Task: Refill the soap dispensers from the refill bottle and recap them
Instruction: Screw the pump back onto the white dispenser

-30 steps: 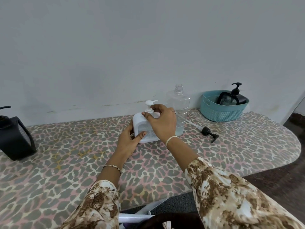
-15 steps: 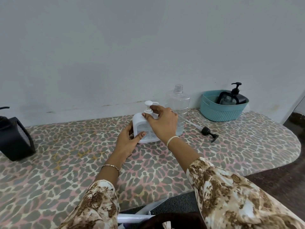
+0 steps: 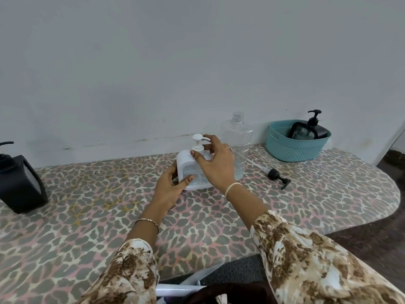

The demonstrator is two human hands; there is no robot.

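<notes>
On the leopard-print table [image 3: 219, 220], a white dispenser [image 3: 186, 163] (pump [image 3: 198, 141] on) stands upright

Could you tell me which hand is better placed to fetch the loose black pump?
Probably the right hand: the black pump lies to its right, while the left hand holds the white dispenser.

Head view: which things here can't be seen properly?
White dispenser neck, head view: the right hand covers it, so whether the pump is screwed tight is unknown.
Black dispenser, head view: cut off by the left edge.
Basket dispenser, head view: the basket wall hides its base.
</notes>
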